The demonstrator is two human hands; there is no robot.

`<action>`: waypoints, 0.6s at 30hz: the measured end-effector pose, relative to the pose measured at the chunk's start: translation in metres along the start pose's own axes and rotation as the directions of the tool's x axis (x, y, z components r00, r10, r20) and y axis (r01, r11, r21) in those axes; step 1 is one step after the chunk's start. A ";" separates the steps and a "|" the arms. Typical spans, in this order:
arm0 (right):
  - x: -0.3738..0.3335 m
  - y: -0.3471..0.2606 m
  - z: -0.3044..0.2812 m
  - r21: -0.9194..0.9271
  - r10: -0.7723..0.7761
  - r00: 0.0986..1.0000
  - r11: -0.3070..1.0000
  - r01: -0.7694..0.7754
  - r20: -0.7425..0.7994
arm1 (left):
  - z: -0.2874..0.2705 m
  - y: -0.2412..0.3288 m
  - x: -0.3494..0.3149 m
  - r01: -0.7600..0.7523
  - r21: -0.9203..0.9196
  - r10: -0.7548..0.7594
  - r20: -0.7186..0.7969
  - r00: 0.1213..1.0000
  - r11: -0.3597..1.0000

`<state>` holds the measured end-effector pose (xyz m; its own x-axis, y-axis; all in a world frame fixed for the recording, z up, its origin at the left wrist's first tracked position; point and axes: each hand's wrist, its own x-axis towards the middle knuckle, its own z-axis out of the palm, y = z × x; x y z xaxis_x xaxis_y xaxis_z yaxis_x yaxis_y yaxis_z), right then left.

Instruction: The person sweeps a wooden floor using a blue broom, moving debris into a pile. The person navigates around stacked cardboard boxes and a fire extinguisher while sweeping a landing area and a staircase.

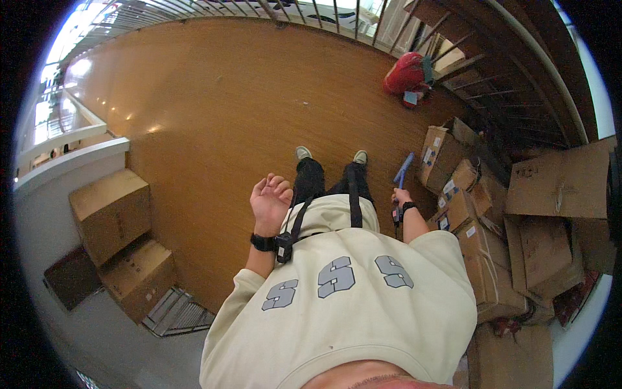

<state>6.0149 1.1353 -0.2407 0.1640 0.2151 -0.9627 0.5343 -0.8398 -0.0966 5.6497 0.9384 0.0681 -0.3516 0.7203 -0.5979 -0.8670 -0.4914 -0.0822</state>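
Left hand (271, 200) hung empty, fingers loosely curled. Right hand (402, 197) was closed round the handle of a blue squeegee-like tool (405, 166), its head near the cardboard cartons (435, 159). Likely risk: a wide rightward swing might catch them, shifting the uneven pile.

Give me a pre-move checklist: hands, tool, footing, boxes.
1. Right hand gripping the blue tool: ok, fingers closed around its handle.
2. Left hand free: ok, raised, fingers loosely curled, no held item visible.
3. Tool head's contact with the wooden floor: cannot tell from this single view.
4. Both shoes in view: ok, side by side, apart.
5. Cardboard boxes on the right neatly stacked: not ok, piled at mixed angles.
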 end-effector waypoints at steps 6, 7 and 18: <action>-0.015 -0.044 0.090 -0.165 -0.007 0.998 0.986 0.016 0.057 | -0.006 0.084 -0.007 -0.084 0.030 0.086 -0.065 0.994 0.996; -0.017 -0.055 0.109 -0.250 -0.018 0.996 0.968 0.039 0.084 | -0.005 0.101 -0.010 -0.103 0.041 0.107 -0.090 0.990 0.994; -0.008 -0.126 0.331 -0.478 -0.130 0.943 0.836 0.271 0.308 | -0.027 0.216 -0.047 -0.313 -0.022 0.307 -0.133 0.942 0.950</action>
<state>5.6713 1.0745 -0.3050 -0.1701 0.1581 -0.9727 0.8871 -0.4053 -0.2210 5.4885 0.7849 0.0574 -0.5504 0.4625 -0.6951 -0.7058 -0.7025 0.0913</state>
